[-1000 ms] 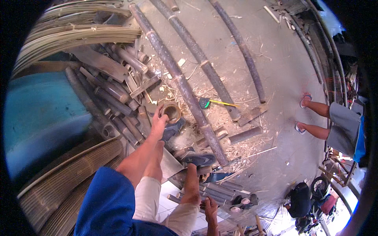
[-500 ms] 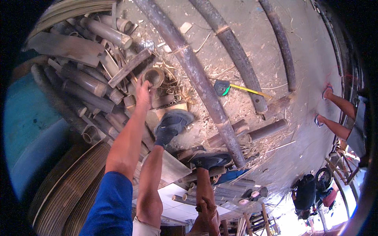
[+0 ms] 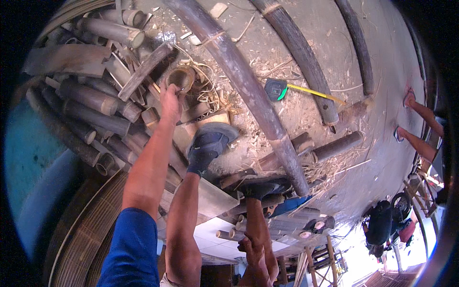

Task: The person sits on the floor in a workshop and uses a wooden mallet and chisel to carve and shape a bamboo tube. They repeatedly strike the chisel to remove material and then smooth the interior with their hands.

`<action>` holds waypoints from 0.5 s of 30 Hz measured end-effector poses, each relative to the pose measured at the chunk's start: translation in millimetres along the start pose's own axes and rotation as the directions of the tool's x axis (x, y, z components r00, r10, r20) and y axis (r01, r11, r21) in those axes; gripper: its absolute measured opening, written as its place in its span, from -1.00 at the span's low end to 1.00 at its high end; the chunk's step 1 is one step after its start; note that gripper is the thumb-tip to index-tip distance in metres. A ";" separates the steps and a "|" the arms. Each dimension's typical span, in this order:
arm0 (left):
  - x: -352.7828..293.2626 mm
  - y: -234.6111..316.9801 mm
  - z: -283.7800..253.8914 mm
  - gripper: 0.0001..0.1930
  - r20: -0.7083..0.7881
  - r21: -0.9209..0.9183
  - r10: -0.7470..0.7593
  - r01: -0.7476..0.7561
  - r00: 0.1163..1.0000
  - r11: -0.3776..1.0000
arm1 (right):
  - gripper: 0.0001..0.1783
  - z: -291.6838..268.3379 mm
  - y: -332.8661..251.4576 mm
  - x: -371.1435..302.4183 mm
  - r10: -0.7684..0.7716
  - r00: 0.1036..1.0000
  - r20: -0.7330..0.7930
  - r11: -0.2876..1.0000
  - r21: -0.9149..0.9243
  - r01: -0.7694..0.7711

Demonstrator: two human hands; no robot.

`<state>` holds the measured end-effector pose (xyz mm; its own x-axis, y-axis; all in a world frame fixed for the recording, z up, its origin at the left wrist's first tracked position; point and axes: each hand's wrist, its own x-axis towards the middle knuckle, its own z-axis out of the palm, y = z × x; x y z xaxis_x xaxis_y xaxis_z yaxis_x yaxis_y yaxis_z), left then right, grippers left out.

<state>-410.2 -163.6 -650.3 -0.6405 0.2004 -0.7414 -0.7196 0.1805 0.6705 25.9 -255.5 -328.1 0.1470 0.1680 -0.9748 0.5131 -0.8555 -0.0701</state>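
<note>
No packages, labels, signs or screens show anywhere here, only bamboo poles, cut bamboo sections and shavings lying across the dusty concrete floor of the workshop.

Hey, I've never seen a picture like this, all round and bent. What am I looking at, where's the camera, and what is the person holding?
There is no machine here, only a person working with bare hands. The one current picture comes from a wide fisheye camera on the person's head, looking down, so straight things curve near the rim.

The left hand, on the arm with the blue sleeve, reaches forward and closes on a short hollow bamboo piece beside a pile of cut bamboo tubes. The right hand is low by the person's leg; I cannot tell whether it holds anything.

On the concrete floor lie long bamboo poles, shavings and a green and black tape measure with its yellow tape pulled out. Another person's legs show at the right.
</note>
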 end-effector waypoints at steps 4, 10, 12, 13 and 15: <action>6.0 -6.9 -5.4 -0.38 -0.132 -0.002 -0.090 0.090 0.987 0.996 | -0.47 -1.4 15.9 12.1 -0.024 0.998 0.059 0.983 -0.179 0.034; 5.0 -22.4 -28.5 -0.79 0.029 -0.084 0.017 -0.015 0.999 0.996 | -0.50 -5.7 23.8 20.9 -0.069 0.989 0.133 0.998 0.002 0.070; 3.2 -21.5 -27.4 -0.78 -0.022 -0.092 0.009 -0.011 1.000 0.996 | -0.52 -6.6 22.5 23.3 -0.042 0.989 0.144 0.998 0.056 0.034; -1.3 -22.0 -27.9 -0.76 -0.011 -0.074 0.017 -0.018 1.000 0.997 | -0.51 -7.1 23.2 24.4 -0.026 0.988 0.149 0.996 0.082 0.014; -12.2 -23.3 -24.0 -0.72 -0.063 -0.115 0.007 -0.015 0.998 0.993 | -0.49 -8.5 22.2 26.1 -0.026 0.987 0.161 0.992 0.126 0.006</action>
<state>-392.1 -193.4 -657.6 -0.6614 0.1402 -0.7368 -0.7363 0.0659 0.6735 48.4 -266.0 -353.3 -0.0042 0.1095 -0.9940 0.4031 -0.9095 -0.1019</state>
